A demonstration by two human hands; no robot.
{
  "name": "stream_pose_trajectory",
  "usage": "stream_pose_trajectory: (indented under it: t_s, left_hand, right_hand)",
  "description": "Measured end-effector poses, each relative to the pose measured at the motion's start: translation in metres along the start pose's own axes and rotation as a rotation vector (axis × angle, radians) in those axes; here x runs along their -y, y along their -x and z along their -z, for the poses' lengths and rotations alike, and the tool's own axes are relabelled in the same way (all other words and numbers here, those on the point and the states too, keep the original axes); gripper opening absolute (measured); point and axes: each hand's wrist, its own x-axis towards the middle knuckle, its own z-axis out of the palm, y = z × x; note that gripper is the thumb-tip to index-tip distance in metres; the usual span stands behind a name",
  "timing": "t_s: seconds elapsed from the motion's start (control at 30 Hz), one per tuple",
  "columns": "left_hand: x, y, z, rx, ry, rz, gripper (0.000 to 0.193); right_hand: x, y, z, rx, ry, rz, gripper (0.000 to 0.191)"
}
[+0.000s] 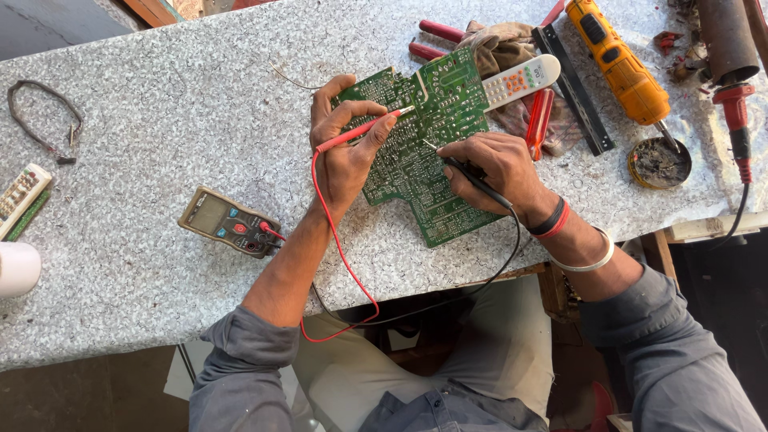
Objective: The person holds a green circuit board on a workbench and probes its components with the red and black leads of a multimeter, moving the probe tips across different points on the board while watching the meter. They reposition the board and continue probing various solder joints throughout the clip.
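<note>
While the green circuit board (424, 152) lies flat on the speckled table (160, 104), the left hand (344, 152) pinches the red probe (364, 128) and the right hand (496, 168) grips the black probe (472, 178) — both tips down on it. Best to keep the tips steady on single solder points — a slip could bridge neighbours — and glance at the meter (228, 222) just left.

Both hands press probes (red left, black right) (472, 178) onto green circuit board (424, 152).

Table (160, 120): speckled grey laminate, smooth, slight sheen. Circuit board (424, 160): green, glossy lacquer, tiny metal solder dots. Red probe (360, 130) and black probe (472, 178): matt plastic, metal tips. Multimeter (228, 222): dull olive plastic. Screwdriver (620, 64): orange plastic, semi-gloss. Rag (500, 48): rough worn cloth. Bangle (588, 260): shiny metal.
</note>
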Motion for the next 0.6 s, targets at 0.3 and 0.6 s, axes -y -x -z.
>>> stream_pose_trajectory:
  t_s: [0.3, 0.6]
  left_hand:
    - [-0.0017, -0.0003, 0.0, -0.01, -0.005, 0.0, 0.025]
    - [-0.0015, -0.0016, -0.0005, -0.002, -0.011, 0.01, 0.025]
  right_hand:
    - [0.0002, -0.001, 0.0008, 0.003, 0.013, -0.003, 0.021]
    - [0.0007, -0.0008, 0.0006, -0.003, 0.01, 0.009, 0.021]
